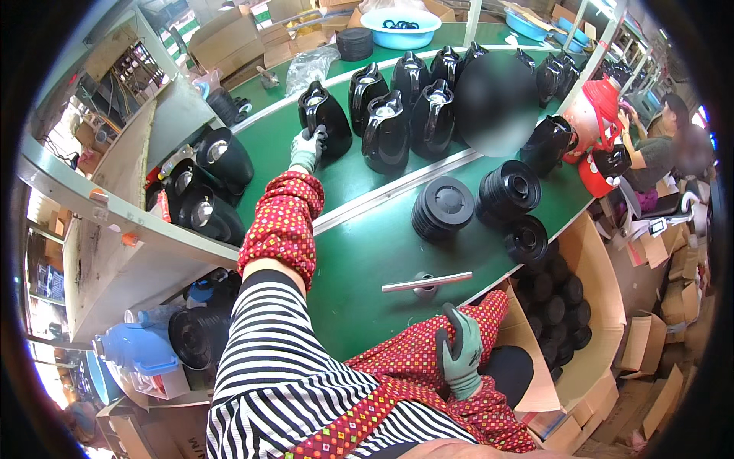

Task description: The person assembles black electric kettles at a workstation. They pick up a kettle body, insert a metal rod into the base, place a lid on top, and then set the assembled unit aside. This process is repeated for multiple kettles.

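My left hand (308, 148), in a grey-green glove, reaches far across the green table. Its fingers are closed on the handle side of a glossy black jug (334, 126), which stands upright at the left end of a group of similar jugs (386, 138). My right hand (461, 356), also gloved, is low over my lap beside the red patterned apron (405, 348). Its thumb and fingers are apart, with nothing seen between them. Nearest to it on the table is a T-shaped metal tool (451, 278) with a straight bar.
Stacked round black parts (443, 205) stand right of centre. A cardboard box (604, 306) of black round parts sits at the table's right edge. More black jugs (225, 161) lie on the left. A light blue basin (424, 34) stands behind; a person (657, 157) sits at far right.
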Demonstrator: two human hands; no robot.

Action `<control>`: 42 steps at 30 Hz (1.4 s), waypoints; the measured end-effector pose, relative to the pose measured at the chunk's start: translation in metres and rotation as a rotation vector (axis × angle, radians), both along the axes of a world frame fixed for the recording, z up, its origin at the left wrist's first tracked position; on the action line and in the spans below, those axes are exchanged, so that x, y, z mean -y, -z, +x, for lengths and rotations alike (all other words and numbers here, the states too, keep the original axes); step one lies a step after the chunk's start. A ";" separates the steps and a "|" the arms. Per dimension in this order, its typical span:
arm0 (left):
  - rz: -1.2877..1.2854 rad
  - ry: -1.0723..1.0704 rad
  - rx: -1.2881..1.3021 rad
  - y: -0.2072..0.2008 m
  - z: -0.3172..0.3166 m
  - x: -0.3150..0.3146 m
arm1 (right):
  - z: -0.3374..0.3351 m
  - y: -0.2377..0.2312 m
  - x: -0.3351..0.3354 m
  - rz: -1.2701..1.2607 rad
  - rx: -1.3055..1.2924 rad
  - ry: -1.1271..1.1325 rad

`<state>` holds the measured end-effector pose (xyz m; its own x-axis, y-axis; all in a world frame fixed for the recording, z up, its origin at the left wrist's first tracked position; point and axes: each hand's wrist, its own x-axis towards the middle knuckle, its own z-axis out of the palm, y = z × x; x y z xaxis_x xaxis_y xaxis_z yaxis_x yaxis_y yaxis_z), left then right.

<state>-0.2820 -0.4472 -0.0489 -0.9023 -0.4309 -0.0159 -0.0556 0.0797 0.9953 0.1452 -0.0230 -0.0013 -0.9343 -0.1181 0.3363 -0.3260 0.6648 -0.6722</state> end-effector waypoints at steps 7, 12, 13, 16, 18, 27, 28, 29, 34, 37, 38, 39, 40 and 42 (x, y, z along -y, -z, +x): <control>-0.886 -0.480 -0.146 -0.009 0.032 0.003 | 0.001 0.002 -0.001 0.033 0.039 0.013; -0.983 -0.646 0.365 -0.056 0.067 0.093 | 0.001 0.003 0.001 0.066 0.046 0.011; -0.985 -0.599 0.448 -0.059 0.072 0.113 | 0.000 0.003 0.001 0.072 0.044 0.009; -1.019 -0.520 0.440 -0.055 0.080 0.160 | 0.000 0.008 0.003 0.081 0.036 0.012; -1.115 -0.508 0.357 -0.044 0.082 0.161 | -0.001 0.008 0.004 0.092 0.034 0.005; -1.048 0.074 -0.419 -0.122 0.224 -0.013 | -0.049 -0.045 0.015 -0.412 0.248 -0.106; -1.052 0.167 -0.442 -0.139 0.248 -0.036 | -0.058 -0.051 0.022 -0.582 0.342 -0.147; -0.992 0.277 -0.480 -0.147 0.263 -0.059 | -0.066 -0.066 0.026 -0.658 0.444 -0.133; -1.036 0.720 -0.575 -0.189 0.334 -0.128 | -0.089 -0.122 0.039 -0.908 0.899 -0.022; -1.102 0.939 -0.635 -0.193 0.360 -0.150 | -0.080 -0.113 0.022 -0.911 0.862 -0.193; -1.081 1.002 -0.706 -0.193 0.361 -0.152 | -0.070 -0.104 0.019 -0.938 0.788 -0.181; -0.920 1.028 -0.801 -0.187 0.354 -0.154 | -0.059 -0.097 0.009 -1.085 0.774 -0.208; -0.757 1.036 -0.886 -0.184 0.345 -0.156 | -0.050 -0.094 -0.001 -1.162 0.770 -0.208; -0.533 0.851 -0.635 -0.166 0.344 -0.146 | -0.030 -0.090 -0.021 -1.222 0.759 -0.179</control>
<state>0.0622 -0.3009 0.1168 -0.6833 0.4942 0.5375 0.7072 0.2649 0.6555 0.1155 -0.0018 0.0888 -0.9336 -0.2575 -0.2493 0.3442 -0.4501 -0.8240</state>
